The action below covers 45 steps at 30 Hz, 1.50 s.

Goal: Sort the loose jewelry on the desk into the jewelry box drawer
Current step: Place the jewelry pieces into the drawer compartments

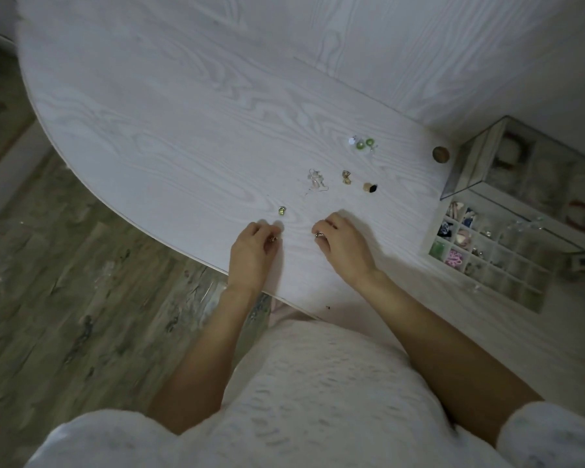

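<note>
A pale wood-grain desk [183, 113] carries loose jewelry [343, 170] toward its right edge, near the open jewelry box drawer [487, 255]. Near the front edge, the left hand [252, 249] and right hand [341, 243] each pinch a small piece with curled fingers, probably gathering several before one trip.

Small metallic piece [273, 238] pinched under curled fingers of left hand [252, 248], mostly hidden, type unreadable; likewise silvery piece [319, 235] at fingertips of right hand [341, 241]. Loose pieces on desk [183, 130] too small to identify: pale tangle [314, 180], gold item [346, 177], green beads [364, 143]. Jewelry box [507, 170] cut by right edge, glass-blurred contents; drawer [493, 255] compartments indistinct, far end cropped.
</note>
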Tool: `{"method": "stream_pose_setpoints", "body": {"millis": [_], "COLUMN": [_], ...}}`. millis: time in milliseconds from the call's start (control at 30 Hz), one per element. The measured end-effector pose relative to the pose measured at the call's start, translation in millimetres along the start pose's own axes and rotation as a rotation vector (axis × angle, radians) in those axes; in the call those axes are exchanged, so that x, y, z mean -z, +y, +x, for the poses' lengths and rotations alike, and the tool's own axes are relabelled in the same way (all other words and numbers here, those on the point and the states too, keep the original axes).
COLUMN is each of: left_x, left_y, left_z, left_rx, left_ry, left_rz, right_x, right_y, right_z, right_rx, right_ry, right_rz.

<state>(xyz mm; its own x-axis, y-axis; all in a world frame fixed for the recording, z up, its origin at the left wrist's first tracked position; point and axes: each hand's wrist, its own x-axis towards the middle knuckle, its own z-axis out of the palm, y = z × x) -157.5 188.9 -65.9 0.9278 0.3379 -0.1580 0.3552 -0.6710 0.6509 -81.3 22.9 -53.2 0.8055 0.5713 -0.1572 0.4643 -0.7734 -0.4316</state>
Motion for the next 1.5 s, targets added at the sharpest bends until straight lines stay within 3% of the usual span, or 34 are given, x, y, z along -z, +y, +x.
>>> {"method": "stream_pose_setpoints", "body": {"millis": [333,533,633,800,933,1300,1500], "left_x": [-6,-32,-52,-82,-91,-100,-115], "left_y": [21,59,80,111,123,142,192], "left_z": [2,-3,-8,-7,-6,8,2], "left_rx": [0.005,-0.078,-0.183,-0.285,-0.350,-0.464,-0.592], "left_ry": [-0.034,-0.151,-0.195,-0.286,-0.346,-0.350,-0.339], "left_rz": [0.011,0.082,0.089,0.151,0.191,0.208,0.037], "right_x": [7,33,56,87,90,83,79], "right_y": [24,50,74,137,166,192,197], "right_z": [-29,-63,-97,-153,-161,-167,-193], "right_rx": [-0.019,-0.056,-0.196,-0.582,-0.729,-0.750,-0.716], "right_ry": [-0.029,0.007,0.122,0.457,0.527,0.500,0.471], "right_rz": [0.125,0.160,0.204,0.311,0.288,0.262,0.015]}}
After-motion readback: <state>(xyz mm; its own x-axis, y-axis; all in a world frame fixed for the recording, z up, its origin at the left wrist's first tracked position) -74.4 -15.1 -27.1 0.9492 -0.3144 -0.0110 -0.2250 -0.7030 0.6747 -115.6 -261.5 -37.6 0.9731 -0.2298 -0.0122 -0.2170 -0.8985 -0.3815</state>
